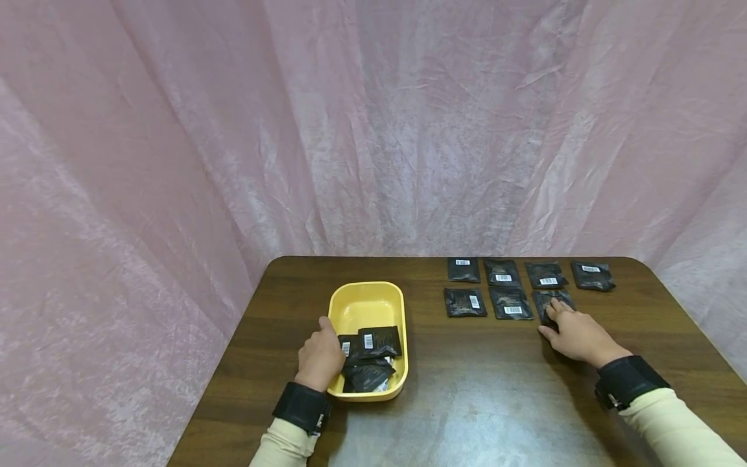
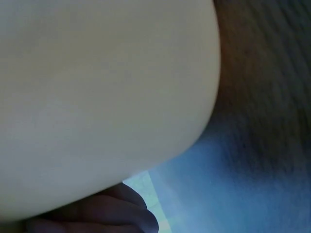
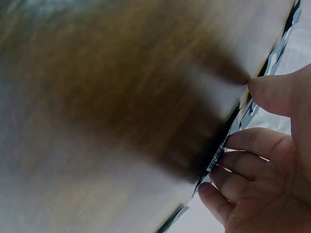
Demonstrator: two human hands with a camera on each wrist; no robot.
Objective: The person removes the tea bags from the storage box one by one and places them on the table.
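My left hand [image 1: 321, 355] grips a yellow plastic tub [image 1: 338, 296] at its left side, with the thumb up by the rim. In the left wrist view the tub's pale wall [image 2: 97, 97] fills most of the picture, and fingers [image 2: 112, 213] show beneath it. Several black sachets [image 1: 379, 342] with white barcode labels lie in the tub's near half. Over on the right, my right hand [image 1: 578, 334] rests its fingertips on a black sachet [image 1: 540, 299] lying on the table. Its fingers are spread and the thumb touches the tabletop apart from them. Part of this sachet is hidden by the hand.
More black sachets lie flat in two rows at the table's back right: a back row ending at the rightmost sachet [image 1: 592, 276], and a front row starting with the leftmost one [image 1: 465, 303]. A pink curtain [image 1: 373, 130] hangs behind the brown wooden table [image 1: 443, 370].
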